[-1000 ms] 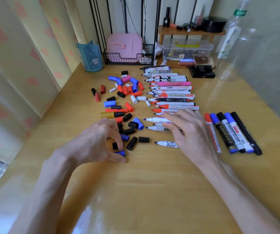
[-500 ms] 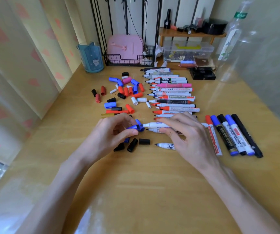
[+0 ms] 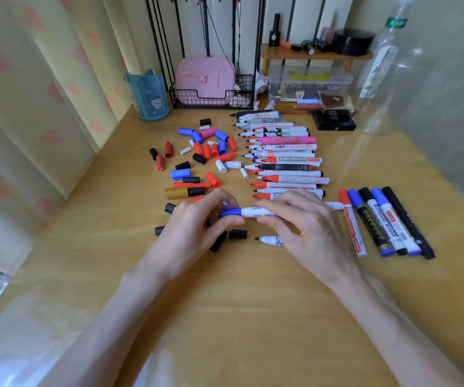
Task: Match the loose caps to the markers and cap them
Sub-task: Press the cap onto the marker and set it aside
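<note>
A wooden desk (image 3: pixel 239 317) carries a row of uncapped markers (image 3: pixel 286 160). Left of that row lie scattered loose caps (image 3: pixel 207 152), right of it five capped markers (image 3: pixel 376 222), and behind it a wire basket (image 3: pixel 211 101) and a blue cup (image 3: pixel 151 99).

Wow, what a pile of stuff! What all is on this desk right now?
capped markers: five, red, blue and black caps, row at right
uncapped markers: many, mostly white, middle column
loose caps: many, red, blue, black, white, pink, gold, left of that column
held marker: one, white, between the hands
blue cap: one, at held marker's left end
cup: one, blue, back left
wire basket: one, black, back
clear bottle: one, back right
table: one, wooden
left hand: pinches blue cap
right hand: holds held marker
</note>
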The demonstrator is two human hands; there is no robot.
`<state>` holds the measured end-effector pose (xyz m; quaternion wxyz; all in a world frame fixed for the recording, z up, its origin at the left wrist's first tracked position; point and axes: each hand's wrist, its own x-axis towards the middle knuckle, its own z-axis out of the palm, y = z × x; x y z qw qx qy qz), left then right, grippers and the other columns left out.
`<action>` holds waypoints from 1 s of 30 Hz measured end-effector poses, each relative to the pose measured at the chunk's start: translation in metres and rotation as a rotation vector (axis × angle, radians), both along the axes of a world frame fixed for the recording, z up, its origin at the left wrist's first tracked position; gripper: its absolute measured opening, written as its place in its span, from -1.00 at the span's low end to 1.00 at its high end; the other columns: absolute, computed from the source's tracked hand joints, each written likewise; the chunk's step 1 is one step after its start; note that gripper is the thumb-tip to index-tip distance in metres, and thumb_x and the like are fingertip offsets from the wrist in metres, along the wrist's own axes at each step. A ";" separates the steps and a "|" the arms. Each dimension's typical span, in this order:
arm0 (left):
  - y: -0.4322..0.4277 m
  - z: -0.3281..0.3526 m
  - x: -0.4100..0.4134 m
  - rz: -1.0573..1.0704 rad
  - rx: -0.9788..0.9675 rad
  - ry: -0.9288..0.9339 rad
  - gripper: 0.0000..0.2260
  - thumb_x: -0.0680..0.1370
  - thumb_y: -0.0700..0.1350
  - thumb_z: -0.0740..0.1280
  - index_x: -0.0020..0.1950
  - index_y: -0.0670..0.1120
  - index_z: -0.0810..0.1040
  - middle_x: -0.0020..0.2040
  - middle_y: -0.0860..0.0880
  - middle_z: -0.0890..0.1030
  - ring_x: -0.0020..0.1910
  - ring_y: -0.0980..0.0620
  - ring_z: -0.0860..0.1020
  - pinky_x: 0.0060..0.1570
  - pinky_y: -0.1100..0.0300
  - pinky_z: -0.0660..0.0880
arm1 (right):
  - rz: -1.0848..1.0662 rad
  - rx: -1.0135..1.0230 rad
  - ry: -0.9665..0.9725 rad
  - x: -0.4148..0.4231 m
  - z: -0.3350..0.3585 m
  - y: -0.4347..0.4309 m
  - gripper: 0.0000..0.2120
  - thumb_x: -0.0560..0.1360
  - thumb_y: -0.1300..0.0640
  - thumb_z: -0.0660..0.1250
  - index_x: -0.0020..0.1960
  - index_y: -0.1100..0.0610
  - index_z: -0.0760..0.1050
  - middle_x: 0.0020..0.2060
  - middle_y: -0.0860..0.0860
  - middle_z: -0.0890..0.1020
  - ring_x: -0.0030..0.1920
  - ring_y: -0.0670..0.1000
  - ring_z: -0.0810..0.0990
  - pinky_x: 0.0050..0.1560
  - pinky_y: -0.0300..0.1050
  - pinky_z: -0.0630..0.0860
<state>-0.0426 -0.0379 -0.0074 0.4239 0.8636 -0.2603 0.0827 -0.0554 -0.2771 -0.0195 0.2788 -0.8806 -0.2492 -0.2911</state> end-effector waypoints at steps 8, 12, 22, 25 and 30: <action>0.003 -0.001 -0.001 -0.117 0.044 0.058 -0.69 0.71 -0.02 0.25 0.45 0.00 0.51 0.11 0.14 0.64 0.08 0.06 0.62 0.05 0.26 0.50 | -0.011 0.018 0.021 0.000 0.002 -0.001 -0.75 0.62 0.02 0.40 0.23 0.09 0.69 -0.14 -0.04 0.61 -0.07 0.07 0.57 -0.04 0.05 0.52; 0.005 0.000 0.000 -0.029 0.066 -0.009 -0.83 0.70 -0.04 0.27 0.26 0.01 0.56 -0.14 0.28 0.61 -0.17 0.26 0.55 -0.17 0.42 0.37 | -0.020 0.025 0.023 -0.001 0.004 -0.002 -0.75 0.62 0.04 0.41 0.23 0.11 0.69 -0.14 -0.04 0.61 -0.07 0.07 0.57 -0.04 0.04 0.52; -0.004 0.000 0.010 -0.021 0.272 -0.300 -0.73 0.76 0.01 0.09 0.05 -0.13 0.46 -0.13 0.04 0.42 -0.20 0.01 0.35 -0.23 0.23 0.27 | -0.073 0.040 -0.026 -0.001 -0.003 0.001 -0.77 0.62 0.07 0.40 0.18 0.15 0.71 -0.21 -0.02 0.59 -0.20 0.07 0.53 -0.20 0.04 0.50; -0.007 0.002 0.011 -0.038 0.270 -0.319 -0.78 0.76 -0.06 0.12 0.04 -0.15 0.45 -0.13 0.03 0.41 -0.21 0.01 0.32 -0.22 0.21 0.27 | -0.092 0.047 -0.038 -0.002 -0.002 0.001 -0.78 0.61 0.07 0.39 0.17 0.15 0.71 -0.22 -0.03 0.58 -0.22 0.06 0.52 -0.23 0.03 0.49; -0.010 -0.001 0.014 -0.037 0.270 -0.311 -0.77 0.76 -0.05 0.12 0.05 -0.16 0.46 -0.12 0.01 0.43 -0.20 0.02 0.33 -0.21 0.17 0.32 | -0.122 0.055 -0.007 -0.003 -0.001 0.002 -0.81 0.60 0.08 0.41 0.15 0.12 0.71 -0.22 -0.03 0.61 -0.21 0.07 0.55 -0.24 0.04 0.50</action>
